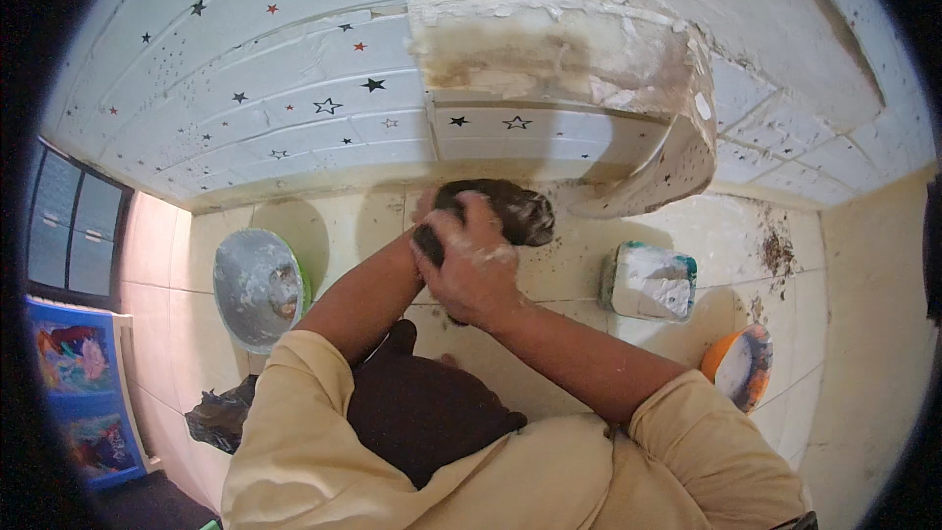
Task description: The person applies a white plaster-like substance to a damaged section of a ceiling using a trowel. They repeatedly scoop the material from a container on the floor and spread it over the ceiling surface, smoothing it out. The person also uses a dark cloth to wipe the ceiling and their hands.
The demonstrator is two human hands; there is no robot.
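A dark, bundled item (523, 216), perhaps a rag, with a whitish patch at its end, is at the foot of the star-patterned wall (294, 128). My right hand (471, 270), smeared with white, has its fingers curled over the dark material. My left hand (425, 204) is mostly hidden behind the right one, against the same bundle, and I cannot see what its fingers do. Above, a curved, flaking boxed section (589, 69) juts from the wall, peeled at its lower right.
A grey basin (245, 285) stands left on the tiled floor (549, 334), near a black bag (221, 417). Right are a white-smeared square container (648, 275), an orange bucket (736, 368) and scattered dirt (777, 250). A blue drawer unit (78, 383) is under a window (74, 216).
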